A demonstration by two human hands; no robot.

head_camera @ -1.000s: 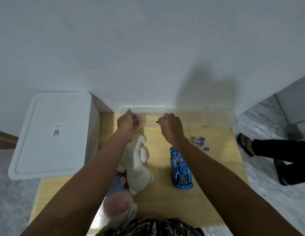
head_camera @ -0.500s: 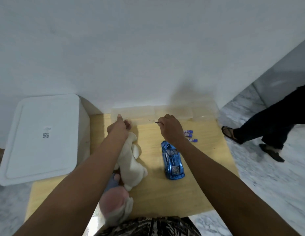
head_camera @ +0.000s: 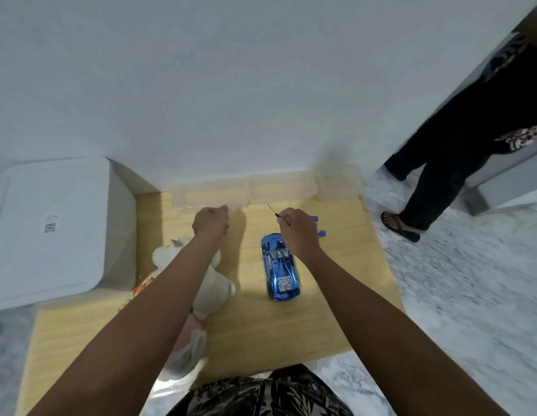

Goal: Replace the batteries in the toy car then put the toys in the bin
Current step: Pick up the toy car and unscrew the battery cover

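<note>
We're looking at the blue toy car [head_camera: 280, 267] first — it's sitting upright on its wheels near the middle of the wooden table [head_camera: 345, 310], nose pointing away from us, nobody touching it. Our right hand [head_camera: 297, 232] is hovering just above its front end, fingers curled, pinching a thin screwdriver [head_camera: 277, 214] w/ the tip pointing up and left. Our left hand [head_camera: 211, 222] is further left, fingers curled in; it looks like it's holding nothing, tho the palm side is hidden.

Progress, as we're judging it: very early. The car isn't flipped yet, so the battery hatch underneath is presumably unopened. The spare batteries [head_camera: 318, 226] — small blue ones — are lying on the table just right of the right hand, partly hidden behind it. Left to do: flip, unscrew, swap cells, close, then bin the toys.

The white plush toy [head_camera: 214, 283] is lying under our left forearm, and a pink-and-grey soft toy [head_camera: 186, 349] is nearer us at the table edge; neither is binned.

Containers: the white bin [head_camera: 48, 232] is standing at the table's left w/ its lid on, contents not visible. A clear plastic organizer box [head_camera: 246, 189] is sitting along the wall; we can't tell what's in its compartments. A second person's legs [head_camera: 435, 175] are showing at right.
</note>
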